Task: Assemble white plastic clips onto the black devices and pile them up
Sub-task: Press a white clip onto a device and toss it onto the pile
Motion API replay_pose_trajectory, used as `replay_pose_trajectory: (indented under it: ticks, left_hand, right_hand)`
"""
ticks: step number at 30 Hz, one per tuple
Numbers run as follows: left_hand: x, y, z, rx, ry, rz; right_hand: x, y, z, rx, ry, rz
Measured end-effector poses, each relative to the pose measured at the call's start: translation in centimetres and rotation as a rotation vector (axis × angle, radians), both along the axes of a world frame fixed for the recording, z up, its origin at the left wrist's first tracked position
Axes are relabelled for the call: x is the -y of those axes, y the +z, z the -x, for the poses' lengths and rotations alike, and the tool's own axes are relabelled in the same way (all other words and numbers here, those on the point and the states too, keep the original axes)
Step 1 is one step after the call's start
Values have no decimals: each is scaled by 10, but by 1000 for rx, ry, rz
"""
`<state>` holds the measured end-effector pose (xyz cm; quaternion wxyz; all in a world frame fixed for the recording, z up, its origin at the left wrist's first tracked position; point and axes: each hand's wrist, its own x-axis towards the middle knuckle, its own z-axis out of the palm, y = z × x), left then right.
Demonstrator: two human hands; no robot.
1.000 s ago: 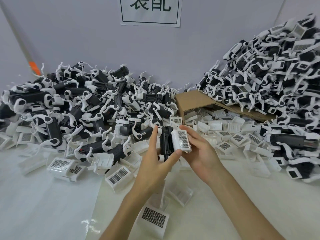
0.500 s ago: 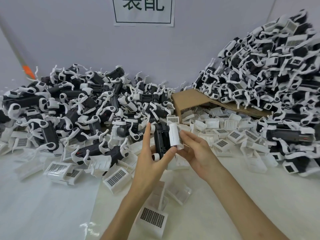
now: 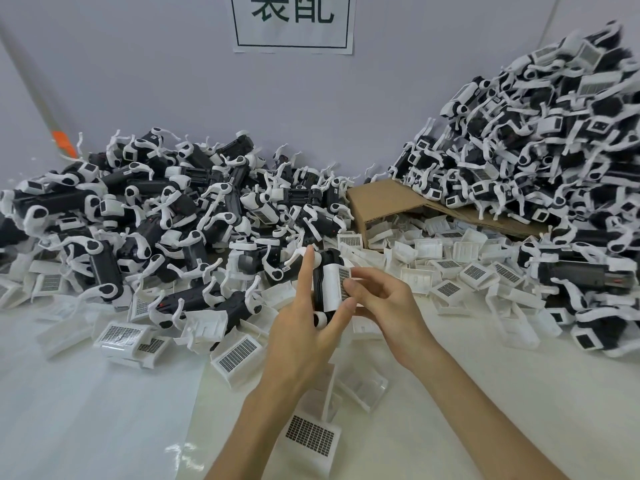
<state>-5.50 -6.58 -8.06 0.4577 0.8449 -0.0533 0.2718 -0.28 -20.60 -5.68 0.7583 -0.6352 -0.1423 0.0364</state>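
Note:
In the middle of the view I hold a black device (image 3: 321,271) upright, with a white plastic clip (image 3: 336,287) sitting against its right side. My left hand (image 3: 304,327) grips the device from the left and below, index finger stretched up along it. My right hand (image 3: 384,303) presses the clip with thumb and fingertips from the right. A big heap of black devices (image 3: 166,220) fills the left. A taller pile of devices with white parts (image 3: 540,140) rises at the right.
Loose white clips (image 3: 446,258) spill from a tipped cardboard box (image 3: 377,199) behind my hands. More clips (image 3: 235,355) lie on the white table (image 3: 86,410) in front, one (image 3: 310,438) by my left forearm. A sign with characters (image 3: 292,19) hangs on the wall.
The clip has gone from held apart at the device's right to seated against its side. My right hand has shifted from gripping the clip to pressing on it.

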Motion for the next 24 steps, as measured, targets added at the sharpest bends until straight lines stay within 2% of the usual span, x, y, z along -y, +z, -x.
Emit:
replay_pose_trajectory:
  ticks: [4,6,10,14,24]
  left_hand:
    - [-1,3,2,36,-34,71]
    - [0,5,3,45,-77,132]
    - [2,8,3,-2,-156,317]
    - [0,9,0,-80,-281,464]
    - [-1,10,1,-81,-346,439]
  right_hand:
    - [-2,-1,1,3,12,115]
    - [-4,0,3,-30,128,154]
    - [-7,1,11,-68,334,78]
    - [-7,0,10,-17,278,59]
    - [-6,1,13,143,205,33]
